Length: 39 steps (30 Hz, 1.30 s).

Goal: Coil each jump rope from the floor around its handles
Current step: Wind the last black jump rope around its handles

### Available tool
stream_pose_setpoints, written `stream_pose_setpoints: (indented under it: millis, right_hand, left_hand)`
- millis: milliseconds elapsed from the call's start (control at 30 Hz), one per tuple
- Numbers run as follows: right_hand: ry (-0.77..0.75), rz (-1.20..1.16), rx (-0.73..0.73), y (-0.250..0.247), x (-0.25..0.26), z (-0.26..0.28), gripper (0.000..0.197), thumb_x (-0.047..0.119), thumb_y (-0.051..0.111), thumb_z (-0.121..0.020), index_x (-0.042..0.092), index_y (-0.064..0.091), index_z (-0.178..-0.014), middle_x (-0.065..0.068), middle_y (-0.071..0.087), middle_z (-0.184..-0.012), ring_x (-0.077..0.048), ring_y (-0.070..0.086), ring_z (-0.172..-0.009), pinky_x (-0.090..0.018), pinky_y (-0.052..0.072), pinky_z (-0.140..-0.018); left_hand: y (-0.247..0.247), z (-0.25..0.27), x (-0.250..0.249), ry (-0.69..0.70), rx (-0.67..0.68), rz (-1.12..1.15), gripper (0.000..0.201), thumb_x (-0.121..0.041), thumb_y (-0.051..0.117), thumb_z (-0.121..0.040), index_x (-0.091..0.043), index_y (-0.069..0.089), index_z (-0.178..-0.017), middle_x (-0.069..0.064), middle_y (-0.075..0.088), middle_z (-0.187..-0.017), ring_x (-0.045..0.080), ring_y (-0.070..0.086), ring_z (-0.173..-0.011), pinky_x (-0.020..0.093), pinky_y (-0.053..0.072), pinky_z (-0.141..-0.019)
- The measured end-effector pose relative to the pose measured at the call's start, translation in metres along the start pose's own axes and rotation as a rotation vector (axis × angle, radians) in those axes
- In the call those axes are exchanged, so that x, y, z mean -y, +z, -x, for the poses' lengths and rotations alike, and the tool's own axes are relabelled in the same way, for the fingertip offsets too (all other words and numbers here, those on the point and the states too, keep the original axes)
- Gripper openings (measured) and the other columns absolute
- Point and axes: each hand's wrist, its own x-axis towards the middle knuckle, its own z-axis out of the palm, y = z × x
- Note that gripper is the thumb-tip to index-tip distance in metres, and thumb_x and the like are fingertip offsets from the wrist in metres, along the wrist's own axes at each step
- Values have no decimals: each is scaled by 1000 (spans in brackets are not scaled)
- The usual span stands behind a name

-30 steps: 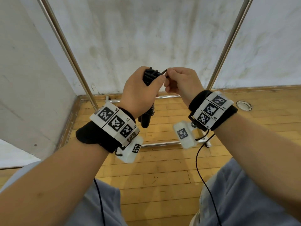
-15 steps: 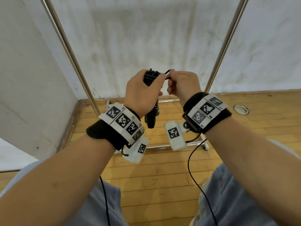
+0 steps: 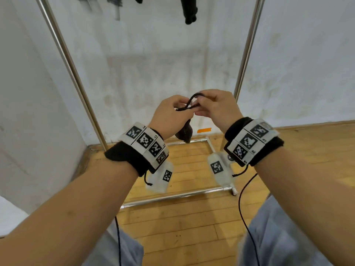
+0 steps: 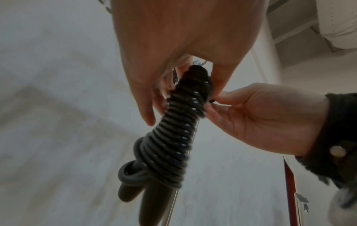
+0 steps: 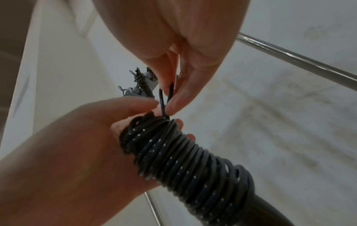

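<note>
A black jump rope (image 3: 184, 131) is wound in tight coils around its two black handles (image 4: 152, 197); the coils (image 5: 185, 162) fill the wrist views. My left hand (image 3: 171, 116) grips the top of the coiled bundle, handles hanging down below it. My right hand (image 3: 215, 106) pinches a small free loop of the rope (image 3: 194, 98) just above the bundle, thumb and finger closed on it (image 5: 166, 94). Both hands are raised in front of me, close together.
A metal rack with slanted poles (image 3: 76, 79) and a base frame (image 3: 172, 196) stands on the wooden floor against the white wall. Dark coiled ropes (image 3: 190, 12) hang from its top. An orange tape mark (image 3: 204, 129) is on the wall base.
The view has tilted up, showing the rack's hanging ropes. My right hand has pulled a loop of rope up out of the bundle's top; the left hand keeps gripping the bundle.
</note>
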Motion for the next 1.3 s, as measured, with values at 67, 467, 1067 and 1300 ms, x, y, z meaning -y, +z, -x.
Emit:
stream_pose_setpoints:
  millis: [67, 467, 1067, 1300]
  right_hand:
    - [-37, 4, -38, -10, 6, -12, 23, -1, 51, -92, 13, 68, -84, -5, 67, -71, -11, 65, -60, -24, 57, -67]
    - [-189, 149, -276, -91, -20, -125, 16, 1, 62, -83, 16, 63, -78, 7, 65, -58, -9, 62, -54, -21, 50, -57]
    - [0, 284, -222, -136, 253, -208, 16, 15, 62, -84, 26, 70, -93, 22, 65, -78, -1, 64, -73, -15, 52, -71]
    - [164, 291, -78, -128, 280, -248, 14, 15, 59, -87, 16, 73, -92, 5, 68, -77, -15, 65, -76, -40, 55, -77]
  left_hand:
    - [4, -14, -9, 46, -28, -41, 13, -33, 62, -88, -32, 62, -75, -17, 62, -77, -12, 55, -72, 7, 38, -66]
    - [63, -170, -15, 263, -17, -42, 25, -14, 64, -86, -36, 60, -75, -17, 65, -73, 1, 64, -68, 10, 46, -64]
    - [-10, -237, -272, 122, -87, -68, 9, -22, 59, -88, -28, 62, -93, -19, 62, -80, 3, 64, -74, 11, 46, -67]
    - [-29, -262, -297, -66, -170, -115, 17, -16, 58, -89, -30, 64, -96, -24, 62, -81, -3, 63, -73, 10, 48, -65]
